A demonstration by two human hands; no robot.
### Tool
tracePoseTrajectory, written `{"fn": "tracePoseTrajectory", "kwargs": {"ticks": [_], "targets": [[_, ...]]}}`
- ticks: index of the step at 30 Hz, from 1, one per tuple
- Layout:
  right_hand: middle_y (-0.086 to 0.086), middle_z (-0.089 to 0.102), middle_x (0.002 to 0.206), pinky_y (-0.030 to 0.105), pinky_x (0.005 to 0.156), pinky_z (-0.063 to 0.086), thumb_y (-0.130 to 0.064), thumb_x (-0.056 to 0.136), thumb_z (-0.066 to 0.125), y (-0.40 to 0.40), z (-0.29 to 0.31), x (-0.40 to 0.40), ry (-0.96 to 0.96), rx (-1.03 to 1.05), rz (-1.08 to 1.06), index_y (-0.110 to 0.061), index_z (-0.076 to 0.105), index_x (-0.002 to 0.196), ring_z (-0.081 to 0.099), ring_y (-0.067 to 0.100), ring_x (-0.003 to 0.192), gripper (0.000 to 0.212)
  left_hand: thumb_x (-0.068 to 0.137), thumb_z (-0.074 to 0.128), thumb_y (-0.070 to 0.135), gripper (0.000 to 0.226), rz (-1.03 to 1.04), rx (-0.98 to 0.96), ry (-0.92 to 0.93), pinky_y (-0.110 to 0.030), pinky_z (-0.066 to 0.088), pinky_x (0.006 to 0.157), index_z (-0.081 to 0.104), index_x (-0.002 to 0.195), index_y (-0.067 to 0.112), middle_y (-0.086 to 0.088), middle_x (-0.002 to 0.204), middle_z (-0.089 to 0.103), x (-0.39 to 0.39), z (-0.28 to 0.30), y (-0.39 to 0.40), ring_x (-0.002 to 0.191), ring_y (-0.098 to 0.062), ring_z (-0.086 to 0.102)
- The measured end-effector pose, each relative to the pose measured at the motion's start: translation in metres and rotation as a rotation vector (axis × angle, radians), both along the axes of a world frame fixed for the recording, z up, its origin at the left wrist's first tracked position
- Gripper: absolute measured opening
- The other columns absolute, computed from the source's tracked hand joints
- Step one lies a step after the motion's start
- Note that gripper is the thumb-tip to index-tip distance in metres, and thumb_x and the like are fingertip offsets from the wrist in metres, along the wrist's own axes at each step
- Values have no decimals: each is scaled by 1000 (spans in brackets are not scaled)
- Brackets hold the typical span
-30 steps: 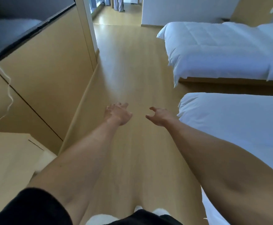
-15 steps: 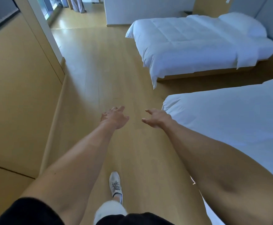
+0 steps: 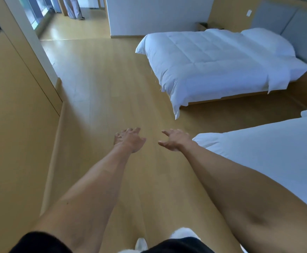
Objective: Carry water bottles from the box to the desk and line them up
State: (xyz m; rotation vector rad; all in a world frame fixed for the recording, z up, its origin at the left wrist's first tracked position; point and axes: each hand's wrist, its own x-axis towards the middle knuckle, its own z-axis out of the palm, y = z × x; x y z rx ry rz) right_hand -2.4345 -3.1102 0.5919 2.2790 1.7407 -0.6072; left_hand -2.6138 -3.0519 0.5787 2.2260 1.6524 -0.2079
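Standing view: both bare arms reach forward over a wooden floor (image 3: 98, 88), and neither hand carries anything.
Wall panels: tan wood panelling (image 3: 12, 125) runs down the left edge, with a pale door frame (image 3: 34, 42) beside it.
Far doorway: beyond the frame the floor continues into a brighter area, where the trouser legs of another person (image 3: 73, 8) stand at the top edge.
Left sleeve: a black short sleeve (image 3: 39, 242) covers the upper arm at the bottom left corner.
Left hand: the left hand (image 3: 129, 139) hangs palm down over the floor, fingers loosely curved and slightly spread, holding nothing and touching nothing.
Feet: a white shoe tip (image 3: 141, 243) shows at the bottom centre, just beside the dark hem of the clothing.
Right hand: the right hand (image 3: 174, 139) sits just beside the left one, apart from it, thumb side turned up, fingers extended and relaxed, empty.
Near bed: a white duvet (image 3: 267, 161) lies under the right forearm, its corner close to the right wrist.
Far bed: a second bed (image 3: 213, 66) with white quilt and pillow (image 3: 267, 41) stands at the upper right, against a grey headboard (image 3: 295, 30).
Water bottles, box and desk: none of them appears anywhere in this view, so their position cannot be told.
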Motion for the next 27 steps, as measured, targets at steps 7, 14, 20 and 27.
{"fn": "tracePoseTrajectory", "kwargs": {"ticks": [7,14,20,27], "targets": [[-2,18,166,51,121,17,-67,94,41,106,-6,7,15,-15,-19,-38,20,157,16,23,152,72,98,41,57,62,1,0,-15,-46,25,116,32,154,31,-6,158,38,5,-5,101,146,-29,32],[-3,20,165,47,121,21,-68,93,41,253,-27,21,99,4,1,-39,20,156,18,23,151,73,100,40,57,63,27,9,44,-46,21,118,28,156,31,-5,161,33,19,-11,233,148,-27,28],[-4,21,165,46,120,23,-68,92,42,390,-28,45,147,-16,12,-40,21,156,20,22,151,73,100,41,56,63,71,-8,77,-47,21,119,27,157,30,-7,161,33,37,-2,365,148,-29,28],[-5,23,164,44,117,26,-68,93,41,526,-25,61,115,-26,73,-40,21,156,24,21,150,72,99,40,56,61,128,0,79,-47,24,117,31,154,31,-6,157,39,47,0,495,145,-30,32]]}}
